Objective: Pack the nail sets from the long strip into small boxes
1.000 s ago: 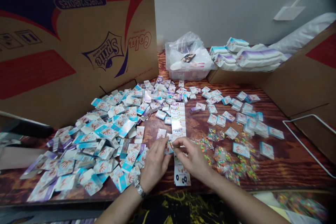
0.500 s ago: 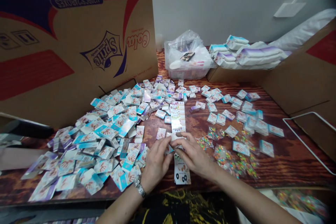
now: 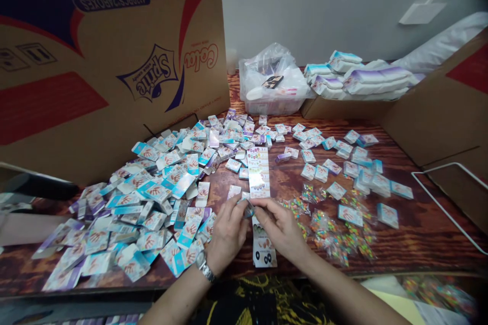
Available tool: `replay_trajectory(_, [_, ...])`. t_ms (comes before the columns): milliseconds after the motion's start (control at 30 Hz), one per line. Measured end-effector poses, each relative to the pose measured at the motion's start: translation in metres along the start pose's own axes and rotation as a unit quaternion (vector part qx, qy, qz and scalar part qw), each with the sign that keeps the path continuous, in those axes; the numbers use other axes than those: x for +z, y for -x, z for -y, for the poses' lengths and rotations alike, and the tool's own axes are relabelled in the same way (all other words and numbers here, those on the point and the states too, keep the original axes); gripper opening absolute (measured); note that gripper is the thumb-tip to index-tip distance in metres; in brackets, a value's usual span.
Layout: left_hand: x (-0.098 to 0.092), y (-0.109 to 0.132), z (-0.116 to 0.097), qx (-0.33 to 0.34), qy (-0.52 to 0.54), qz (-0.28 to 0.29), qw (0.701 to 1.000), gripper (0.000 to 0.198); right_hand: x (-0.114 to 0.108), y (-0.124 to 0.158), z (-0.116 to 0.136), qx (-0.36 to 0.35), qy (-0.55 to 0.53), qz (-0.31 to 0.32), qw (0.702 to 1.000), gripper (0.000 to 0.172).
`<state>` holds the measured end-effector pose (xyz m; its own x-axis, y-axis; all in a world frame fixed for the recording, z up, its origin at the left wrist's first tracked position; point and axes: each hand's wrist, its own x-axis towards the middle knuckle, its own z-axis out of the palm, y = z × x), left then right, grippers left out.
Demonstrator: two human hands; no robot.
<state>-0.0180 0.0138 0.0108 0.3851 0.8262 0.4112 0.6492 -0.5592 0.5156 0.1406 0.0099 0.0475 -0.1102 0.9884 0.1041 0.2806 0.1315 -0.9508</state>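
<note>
My left hand (image 3: 227, 228), with a metal watch at the wrist, is closed around a small white-and-blue box (image 3: 248, 207), mostly hidden by the fingers. From the other side, my right hand (image 3: 280, 224) pinches the same box at its end. Below both hands lies a long printed paper strip (image 3: 259, 172), whose lower part shows pictures of dark rings and beans. A big heap of small cardboard boxes (image 3: 154, 190), some with raised flaps, spreads to the left. Right of my hands are small clear bags of colourful candy (image 3: 324, 223).
Behind the heap stands a large cardboard carton (image 3: 114, 61). More small boxes (image 3: 351, 167) are scattered at the right. A clear plastic tub (image 3: 272, 105) and wrapped packs (image 3: 375, 81) in a carton sit at the back. Part of another person's arm (image 3: 30, 229) shows at left.
My right hand's fingers have shifted slightly, from crossing over the box to pinching its end. More of the small box shows between the hands. The surrounding things stay put.
</note>
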Motion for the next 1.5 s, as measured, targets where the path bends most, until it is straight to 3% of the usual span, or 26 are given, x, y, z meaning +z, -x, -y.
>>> replay_trajectory(133, [0.004, 0.002, -0.002, 0.007, -0.016, -0.015, 1.000, 0.047, 0.006, -0.002, -0.004, 0.046, -0.074, -0.036, 0.996, 0.015])
replay_trajectory(233, [0.007, 0.004, -0.003, -0.001, -0.024, -0.033, 0.999, 0.054, 0.010, -0.004, -0.006, 0.052, -0.056, -0.059, 0.995, 0.013])
replay_trajectory(433, [0.010, 0.002, -0.006, -0.010, -0.077, -0.015, 0.997, 0.064, 0.012, -0.002, 0.001, -0.012, 0.068, -0.088, 0.994, 0.013])
replay_trajectory(667, [0.019, 0.000, -0.011, -0.021, -0.143, -0.025, 0.989, 0.067, 0.026, 0.017, -0.010, -0.182, 0.162, -0.107, 0.964, 0.038])
replay_trajectory(800, [0.022, 0.000, -0.016, -0.049, -0.090, 0.015, 0.995, 0.068, 0.029, 0.019, -0.017, -0.129, 0.126, -0.091, 0.979, 0.031])
replay_trajectory(900, [0.016, -0.002, -0.011, -0.032, -0.021, 0.082, 0.996, 0.072, 0.003, 0.007, -0.038, -0.045, 0.076, -0.081, 0.993, 0.019])
replay_trajectory(967, [0.010, -0.004, -0.001, -0.034, 0.002, 0.100, 0.994, 0.075, -0.033, -0.007, -0.063, 0.009, 0.082, -0.130, 0.988, 0.024])
replay_trajectory(1100, [0.008, -0.002, 0.019, -0.047, -0.024, 0.094, 0.994, 0.053, -0.113, -0.037, -0.111, 0.067, 0.267, -0.230, 0.933, 0.036])
replay_trajectory(1167, [0.014, 0.001, 0.021, -0.027, -0.043, 0.120, 0.992, 0.043, -0.130, -0.048, -0.121, 0.067, 0.303, -0.233, 0.922, 0.039])
replay_trajectory(1233, [0.022, 0.004, 0.019, -0.002, -0.066, 0.142, 0.988, 0.040, -0.123, -0.055, -0.119, 0.025, 0.343, -0.168, 0.924, 0.043])
replay_trajectory(1333, [0.033, 0.007, 0.012, 0.028, -0.104, 0.166, 0.980, 0.041, -0.082, -0.064, -0.105, -0.089, 0.424, 0.074, 0.898, 0.058])
replay_trajectory(1400, [0.037, 0.008, 0.011, 0.036, -0.122, 0.179, 0.976, 0.042, -0.056, -0.069, -0.098, -0.127, 0.446, 0.188, 0.866, 0.066])
replay_trajectory(1500, [0.041, 0.010, 0.014, 0.026, -0.127, 0.188, 0.974, 0.040, -0.037, -0.070, -0.099, -0.140, 0.461, 0.233, 0.845, 0.060])
